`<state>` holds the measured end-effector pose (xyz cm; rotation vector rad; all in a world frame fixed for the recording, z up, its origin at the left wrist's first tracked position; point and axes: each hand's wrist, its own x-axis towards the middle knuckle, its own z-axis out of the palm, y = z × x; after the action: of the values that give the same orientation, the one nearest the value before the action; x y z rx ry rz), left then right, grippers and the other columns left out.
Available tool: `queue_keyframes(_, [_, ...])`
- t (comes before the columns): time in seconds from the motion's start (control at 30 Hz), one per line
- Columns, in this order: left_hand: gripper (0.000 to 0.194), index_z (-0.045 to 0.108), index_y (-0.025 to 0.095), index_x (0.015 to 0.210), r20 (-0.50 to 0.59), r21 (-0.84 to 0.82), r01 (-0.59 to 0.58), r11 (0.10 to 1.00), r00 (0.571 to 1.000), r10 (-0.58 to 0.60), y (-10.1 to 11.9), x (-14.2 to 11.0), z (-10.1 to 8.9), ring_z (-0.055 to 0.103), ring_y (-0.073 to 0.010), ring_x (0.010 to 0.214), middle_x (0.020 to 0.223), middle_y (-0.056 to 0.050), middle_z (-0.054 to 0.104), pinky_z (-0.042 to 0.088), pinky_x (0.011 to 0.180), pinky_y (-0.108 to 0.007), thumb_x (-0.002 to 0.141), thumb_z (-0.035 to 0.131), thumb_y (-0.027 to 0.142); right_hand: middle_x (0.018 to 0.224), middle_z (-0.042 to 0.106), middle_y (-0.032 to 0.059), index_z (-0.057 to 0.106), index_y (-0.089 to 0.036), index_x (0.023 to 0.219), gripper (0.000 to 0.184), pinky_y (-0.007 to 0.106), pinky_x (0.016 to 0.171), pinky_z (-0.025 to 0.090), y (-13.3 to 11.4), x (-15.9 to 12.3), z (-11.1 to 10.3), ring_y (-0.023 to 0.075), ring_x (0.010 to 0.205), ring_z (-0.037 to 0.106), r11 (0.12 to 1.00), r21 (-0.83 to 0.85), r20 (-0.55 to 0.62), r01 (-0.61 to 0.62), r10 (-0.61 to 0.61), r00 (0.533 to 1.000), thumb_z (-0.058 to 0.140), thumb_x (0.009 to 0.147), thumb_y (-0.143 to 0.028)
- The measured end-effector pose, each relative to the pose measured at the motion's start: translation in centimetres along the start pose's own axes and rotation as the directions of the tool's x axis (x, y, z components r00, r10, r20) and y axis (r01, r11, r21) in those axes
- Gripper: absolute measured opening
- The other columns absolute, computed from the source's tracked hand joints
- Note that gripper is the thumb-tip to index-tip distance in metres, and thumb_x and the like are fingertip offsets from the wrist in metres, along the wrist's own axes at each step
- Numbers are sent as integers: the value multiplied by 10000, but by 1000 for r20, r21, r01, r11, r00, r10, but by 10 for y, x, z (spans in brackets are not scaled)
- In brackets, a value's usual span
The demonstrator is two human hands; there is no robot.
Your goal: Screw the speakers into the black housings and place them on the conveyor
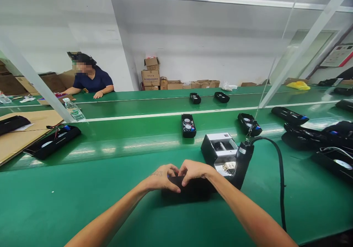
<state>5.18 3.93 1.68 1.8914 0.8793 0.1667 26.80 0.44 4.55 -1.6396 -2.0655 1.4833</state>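
On the green bench in front of me lies a black speaker housing (190, 192), long and dark. My left hand (163, 178) grips its left end, thumb on the near side and fingers curled over the far edge. Close beside it, my right hand (193, 170) is bent over the top of the same housing, its fingertips reaching into it. What the fingertips touch inside is hidden. Just right of the hands stands a screw feeder (220, 149) with a silver top. A black electric screwdriver (243, 162) hangs on a wire in front of it.
A cable (281, 173) loops down from the screwdriver. Beyond the bench, a green conveyor belt (132, 129) carries open housings (188, 125). More black housings (306, 136) crowd the right. Cardboard (33, 125) and a water bottle (74, 110) are left. A co-worker (92, 78) sits across.
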Motion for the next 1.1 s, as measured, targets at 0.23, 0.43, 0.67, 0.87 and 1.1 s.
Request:
queue_keyframes(0.23, [405,652,205,583,3,-23,-7,1000,1000,7,0,0,3,650,-261,1146,1331,-24,692,490,943,-321,468,948,456,732,685,-13,832,-164,853,259,273,643,366,-1,-3,3,166,733,557,999,-14,-63,31,-32,998,786,686,-356])
queue_keyframes(0.43, [401,619,197,556,-1,-42,3,999,1000,-3,0,1,4,641,-252,1157,1316,-3,698,480,935,-311,471,950,406,632,551,-52,798,-156,779,193,267,603,291,-5,1,1,132,672,448,999,3,-17,43,-43,999,733,710,-324])
queue_keyframes(0.67, [423,649,201,660,-15,-56,73,996,997,-74,1,-3,6,640,-239,1104,1285,7,690,477,825,-292,466,961,409,599,480,-79,741,-179,730,301,274,564,249,-9,-11,6,114,616,404,994,-88,28,63,-60,998,900,588,-391])
queue_keyframes(0.87, [492,673,215,764,-9,-70,94,993,995,-95,-2,-2,8,648,-216,1027,1183,12,706,481,794,-287,430,977,410,570,449,-61,760,-203,696,221,273,574,302,-20,-20,21,148,644,452,981,-192,-113,-15,-7,994,908,577,-316])
queue_keyframes(1.1, [486,633,198,698,-7,-64,86,994,996,-87,-3,1,9,643,-194,979,1171,15,692,477,762,-272,435,978,417,537,469,-53,771,-184,689,189,270,518,303,-22,-16,27,151,593,493,975,-213,-137,-61,32,990,898,594,-287])
